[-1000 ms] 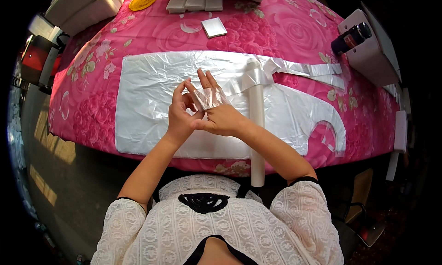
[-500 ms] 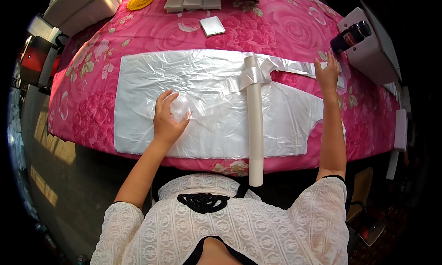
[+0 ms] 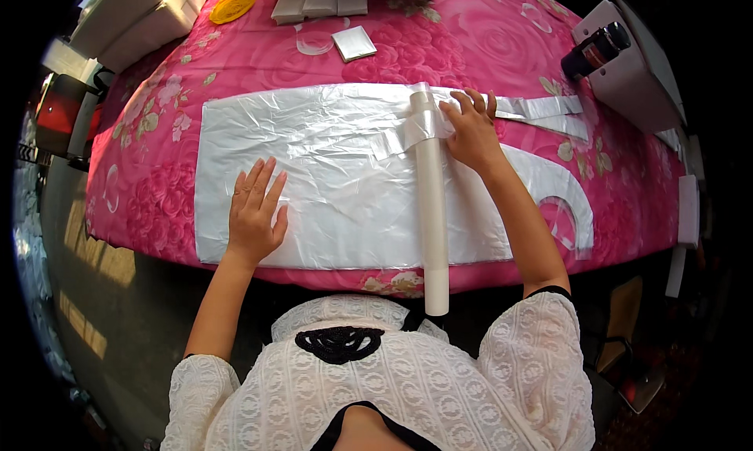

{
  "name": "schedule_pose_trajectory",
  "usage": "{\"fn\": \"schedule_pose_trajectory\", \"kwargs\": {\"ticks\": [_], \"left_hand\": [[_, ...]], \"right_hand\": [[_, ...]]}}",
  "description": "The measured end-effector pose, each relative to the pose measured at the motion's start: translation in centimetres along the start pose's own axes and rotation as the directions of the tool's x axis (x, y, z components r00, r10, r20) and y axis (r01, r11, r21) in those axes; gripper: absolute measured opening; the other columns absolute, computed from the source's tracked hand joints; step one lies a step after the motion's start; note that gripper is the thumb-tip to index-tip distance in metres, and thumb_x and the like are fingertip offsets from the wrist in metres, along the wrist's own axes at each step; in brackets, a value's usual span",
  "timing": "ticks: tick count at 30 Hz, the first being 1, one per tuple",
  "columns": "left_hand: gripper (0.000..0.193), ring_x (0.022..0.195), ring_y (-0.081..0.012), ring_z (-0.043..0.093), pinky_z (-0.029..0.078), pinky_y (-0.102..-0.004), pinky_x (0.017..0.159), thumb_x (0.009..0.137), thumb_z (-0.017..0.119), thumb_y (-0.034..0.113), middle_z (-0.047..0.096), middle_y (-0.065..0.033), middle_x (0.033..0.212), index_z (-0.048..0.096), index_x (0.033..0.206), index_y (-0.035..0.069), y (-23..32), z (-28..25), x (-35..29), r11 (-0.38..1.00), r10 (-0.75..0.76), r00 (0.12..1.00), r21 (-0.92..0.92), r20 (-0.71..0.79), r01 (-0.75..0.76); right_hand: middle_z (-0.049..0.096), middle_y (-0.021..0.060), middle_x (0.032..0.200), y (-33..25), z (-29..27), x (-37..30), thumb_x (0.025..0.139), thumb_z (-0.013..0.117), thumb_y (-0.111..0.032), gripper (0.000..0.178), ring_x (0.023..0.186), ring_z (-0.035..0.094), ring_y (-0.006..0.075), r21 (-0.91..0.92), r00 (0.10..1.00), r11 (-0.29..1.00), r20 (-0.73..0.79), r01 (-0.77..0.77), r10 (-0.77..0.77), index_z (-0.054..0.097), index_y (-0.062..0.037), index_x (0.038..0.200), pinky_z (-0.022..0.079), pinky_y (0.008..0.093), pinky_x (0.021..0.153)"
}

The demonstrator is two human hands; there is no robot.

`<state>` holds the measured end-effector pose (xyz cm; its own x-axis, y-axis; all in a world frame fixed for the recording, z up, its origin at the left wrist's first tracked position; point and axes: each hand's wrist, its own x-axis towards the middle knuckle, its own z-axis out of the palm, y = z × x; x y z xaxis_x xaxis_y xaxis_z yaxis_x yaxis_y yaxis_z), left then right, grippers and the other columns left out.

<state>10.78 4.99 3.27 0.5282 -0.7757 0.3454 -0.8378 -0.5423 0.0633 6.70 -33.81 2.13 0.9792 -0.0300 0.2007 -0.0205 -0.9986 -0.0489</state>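
A white, shiny plastic apron or bag-like sheet (image 3: 345,223) lies spread across the table, wrinkled, with strap-like strips (image 3: 549,107) at its right end. A long pale cardboard tube (image 3: 432,216) rests on it from far to near, its near end jutting past the table edge. Around the tube's far part, a strip of the plastic (image 3: 426,126) is folded over. My left hand (image 3: 255,213) lies flat on the sheet's left half, fingers stretched out. Just right of the tube's far end, my right hand (image 3: 473,129) touches the plastic with bent, spread fingers; nothing shows in its grip.
A pink flowered cloth (image 3: 471,35) covers the table. Beyond the sheet lie a small silvery folded packet (image 3: 354,43), several white packets (image 3: 320,4) and a yellow disc-shaped item (image 3: 233,6). At the far right, a dark bottle (image 3: 596,51) leans by a white box (image 3: 627,90).
My right hand has come leftward from the strips' end to beside the tube. My left hand has shifted left and flattened. The near strap at the right end now lies spread out.
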Motion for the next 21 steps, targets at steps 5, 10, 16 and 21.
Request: {"fn": "schedule_pose_trajectory", "kwargs": {"ticks": [5,10,16,21], "left_hand": [[0.073,0.135,-0.0320,0.017,0.016,-0.0463,0.108,0.083,0.054,0.037,0.022,-0.0176,0.145,0.025,0.137,-0.001,-0.1,3.5,1.5,0.953,-0.297,0.937,-0.013,0.186,0.304],[0.081,0.137,-0.0318,0.011,0.012,-0.0462,0.109,0.084,0.050,0.047,0.013,-0.0177,0.147,0.017,0.139,-0.002,-0.4,5.3,0.5,0.934,-0.339,0.886,-0.003,0.318,0.358],[0.079,0.136,-0.0338,0.013,0.011,-0.0467,0.108,0.083,0.053,0.039,0.015,-0.0199,0.146,0.016,0.140,-0.001,-0.3,5.5,-0.4,0.949,-0.291,0.937,-0.062,0.196,0.308],[0.060,0.131,-0.0363,0.026,0.024,-0.0448,0.106,0.078,0.060,0.017,0.030,-0.0205,0.140,0.037,0.130,-0.003,0.2,2.3,0.0,0.950,-0.205,0.977,-0.250,-0.051,0.187]], "right_hand": [[0.050,0.0087,0.121,-1.9,-0.6,-1.4,0.063,0.063,-0.005,0.046,0.125,0.032,0.0296,0.232,0.993,0.972,-0.113,0.041,-0.014,0.060,-0.0117,0.109,0.008,0.0497,0.107],[0.061,0.0027,0.103,1.0,2.5,-1.6,0.067,0.070,-0.018,0.027,0.108,0.048,0.0258,0.257,0.974,0.962,-0.180,-0.088,0.138,0.065,-0.0105,0.093,0.017,0.0482,0.104],[0.062,0.0093,0.082,13.8,1.7,-2.9,0.077,0.056,-0.011,0.015,0.070,0.059,0.0167,0.979,0.449,0.145,-0.065,-0.146,0.891,0.063,-0.0019,0.085,0.046,0.0249,0.064],[0.054,0.0177,0.110,17.7,-1.2,-10.3,0.076,0.059,-0.021,0.047,0.101,0.052,0.0264,0.684,0.325,0.420,-0.273,-0.596,0.906,0.049,0.0021,0.116,0.040,0.0354,0.087]]}}
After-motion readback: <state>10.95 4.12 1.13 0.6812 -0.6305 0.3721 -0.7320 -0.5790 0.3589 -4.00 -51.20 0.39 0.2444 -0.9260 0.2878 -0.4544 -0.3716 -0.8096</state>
